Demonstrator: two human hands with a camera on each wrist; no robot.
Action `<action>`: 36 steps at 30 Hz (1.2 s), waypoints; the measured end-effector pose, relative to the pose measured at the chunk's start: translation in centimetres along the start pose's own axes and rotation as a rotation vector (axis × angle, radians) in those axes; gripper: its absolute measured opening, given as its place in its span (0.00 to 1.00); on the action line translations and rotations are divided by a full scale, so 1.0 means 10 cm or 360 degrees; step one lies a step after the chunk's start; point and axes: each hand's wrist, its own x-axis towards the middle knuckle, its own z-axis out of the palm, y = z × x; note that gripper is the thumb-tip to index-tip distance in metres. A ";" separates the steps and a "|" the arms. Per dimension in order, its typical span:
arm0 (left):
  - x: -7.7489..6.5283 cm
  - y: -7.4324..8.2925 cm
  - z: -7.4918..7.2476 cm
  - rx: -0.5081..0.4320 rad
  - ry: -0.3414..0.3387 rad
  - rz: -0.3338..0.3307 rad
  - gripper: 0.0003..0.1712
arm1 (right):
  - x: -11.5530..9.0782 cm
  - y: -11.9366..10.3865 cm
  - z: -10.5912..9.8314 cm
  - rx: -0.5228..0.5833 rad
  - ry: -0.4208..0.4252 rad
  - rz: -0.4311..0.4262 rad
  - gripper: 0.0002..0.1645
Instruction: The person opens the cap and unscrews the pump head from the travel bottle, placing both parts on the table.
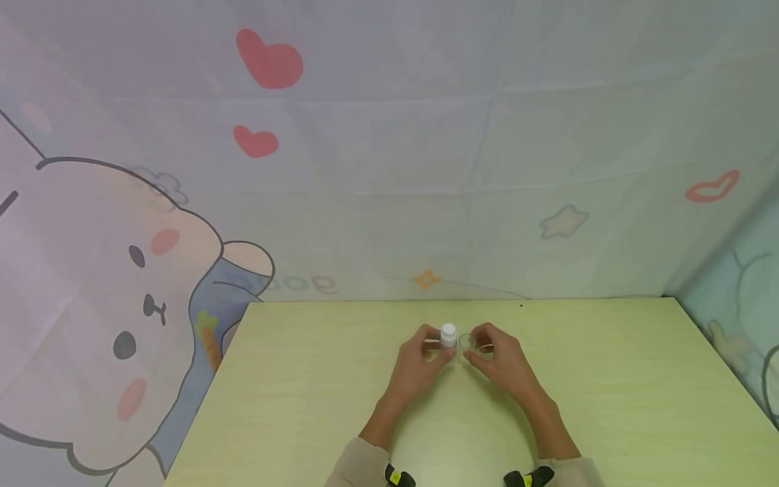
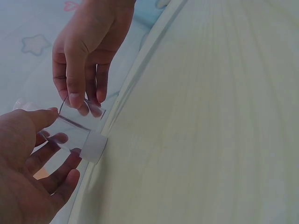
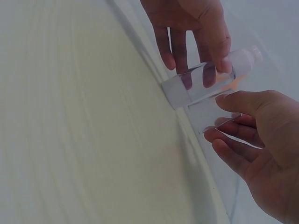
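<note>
Near the far edge of the table, my left hand (image 1: pixel 418 362) holds a small bottle (image 1: pixel 448 333) between thumb and fingers. The bottle has a white top, a clear middle and a white base (image 2: pixel 94 147), and it is upright. Close on its right, my right hand (image 1: pixel 502 358) pinches a clear, thin-walled cylinder (image 3: pixel 204 113), like a cup or cover, whose round rim (image 1: pixel 467 341) shows from above. Both wrist views show the two things side by side, very near each other. I cannot tell whether they touch, or whether either rests on the table.
The pale wooden table (image 1: pixel 292 392) spreads out on both sides of the hands. Behind its far edge hangs a cloth backdrop (image 1: pixel 389 149) printed with hearts and a cartoon animal. A dark curved cable-like line (image 1: pixel 768 385) shows at the right edge.
</note>
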 end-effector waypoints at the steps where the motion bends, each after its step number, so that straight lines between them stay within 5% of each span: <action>1: 0.00 0.00 0.00 -0.0003 0.0001 0.0002 0.16 | 0.00 0.00 0.00 -0.0004 -0.0001 0.0003 0.17; 36: 0.00 0.01 -0.01 -0.0026 -0.0033 -0.0011 0.16 | 0.00 0.03 0.07 0.0003 -0.0021 0.0044 0.17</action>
